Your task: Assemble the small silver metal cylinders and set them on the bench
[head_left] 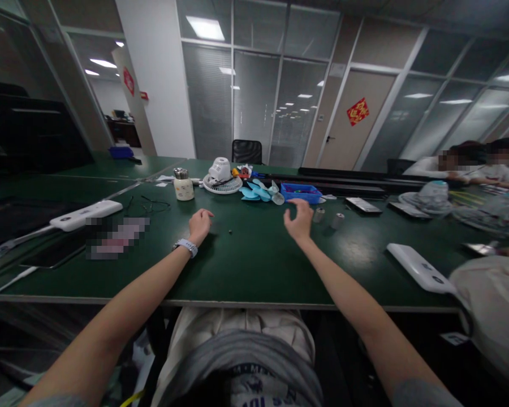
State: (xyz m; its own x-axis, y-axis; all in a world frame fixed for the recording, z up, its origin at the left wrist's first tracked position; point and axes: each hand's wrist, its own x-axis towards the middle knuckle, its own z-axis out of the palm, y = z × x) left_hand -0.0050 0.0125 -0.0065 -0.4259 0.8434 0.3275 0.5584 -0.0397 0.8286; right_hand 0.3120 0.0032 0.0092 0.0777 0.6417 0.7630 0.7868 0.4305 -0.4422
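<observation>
The room is dimly lit by ceiling panels (205, 27), whose glare is mirrored in the glass partitions (strongest centrally). A dull sheen is seen on the bench (254, 260); edges are bowed and darkened.

Partial letters "MEM" on grey shirt (254, 362); red door sign (358, 111) illegible.

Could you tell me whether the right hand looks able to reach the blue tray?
Probably yes: the right hand hovers open just short of the blue tray, nothing lies between them, and the cylinders stand off to the side.
</observation>
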